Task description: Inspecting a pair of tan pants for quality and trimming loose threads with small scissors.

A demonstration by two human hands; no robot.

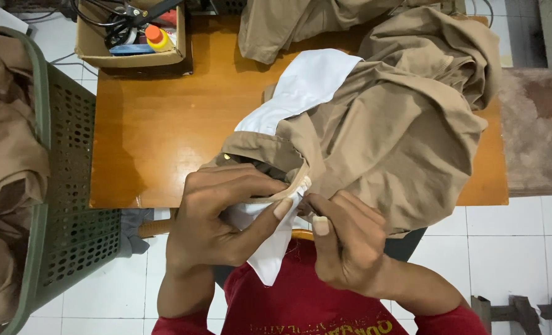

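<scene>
A tan garment (pixel 400 118) with a white lining (pixel 307 87) lies bunched on the wooden table (pixel 158 130) and hangs over its near edge. My left hand (pixel 217 214) pinches the waistband edge and a white pocket flap (pixel 270 254) between thumb and fingers. My right hand (pixel 344 239) grips the same tan edge from the right, thumb against the fabric. The two hands nearly touch at the seam. A small brass button (pixel 227 157) shows on the waistband above my left hand.
A green perforated plastic basket (pixel 71 186) full of tan cloth stands at the left. A cardboard box (pixel 130 37) with scissors, cables and an orange-capped bottle sits at the table's far left. More tan fabric (pixel 276 25) lies at the back. White tiled floor surrounds the table.
</scene>
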